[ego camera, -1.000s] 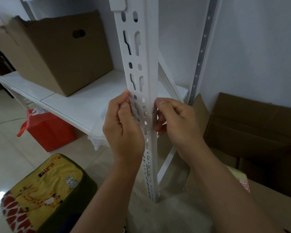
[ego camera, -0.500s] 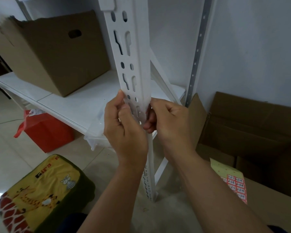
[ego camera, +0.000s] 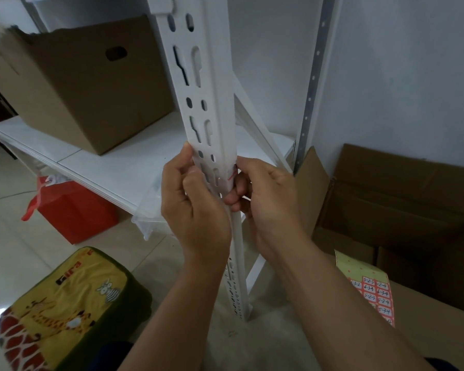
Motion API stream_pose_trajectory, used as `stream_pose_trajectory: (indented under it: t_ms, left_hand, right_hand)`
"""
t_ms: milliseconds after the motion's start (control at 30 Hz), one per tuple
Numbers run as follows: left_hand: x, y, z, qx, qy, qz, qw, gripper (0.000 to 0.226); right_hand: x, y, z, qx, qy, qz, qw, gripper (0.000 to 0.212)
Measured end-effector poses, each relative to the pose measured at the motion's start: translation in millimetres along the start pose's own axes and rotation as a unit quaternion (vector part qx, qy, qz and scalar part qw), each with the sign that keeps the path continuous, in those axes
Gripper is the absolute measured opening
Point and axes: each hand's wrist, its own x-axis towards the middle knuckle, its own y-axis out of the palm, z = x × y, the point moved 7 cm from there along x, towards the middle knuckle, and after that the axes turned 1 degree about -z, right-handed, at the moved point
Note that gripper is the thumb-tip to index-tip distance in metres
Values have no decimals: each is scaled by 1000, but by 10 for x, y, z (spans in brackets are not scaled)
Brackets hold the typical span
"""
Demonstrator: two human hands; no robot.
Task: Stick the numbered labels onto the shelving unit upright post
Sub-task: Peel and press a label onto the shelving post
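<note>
At post (ego camera: 214,108) edge, label (ego camera: 233,174) sits under R hand (ego camera: 265,199) fingertips, pinched; L hand (ego camera: 193,207) grips post.

**White post, red-edged label**

The post (ego camera: 212,108) was white, punched with dark slots and holes. A label (ego camera: 233,174) at its edge showed white with red marks. The shelf (ego camera: 123,162) was white too. The box (ego camera: 91,84) on it was plain brown. A bag (ego camera: 73,210) below was red. The cushion (ego camera: 65,311) was yellow with orange giraffes, a small zebra and a dark green border. The sheet (ego camera: 373,290) was pale green with dots, its labels red with white cells.
</note>
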Motion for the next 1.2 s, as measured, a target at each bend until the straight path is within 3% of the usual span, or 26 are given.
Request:
stream_pose_trajectory:
  t_ms: [1200]
  left_hand:
    - [-61,22,-9,-16,-6,-10,1000,26]
  right_hand:
    - [5,35,81,-5,-22,-13,1000,32]
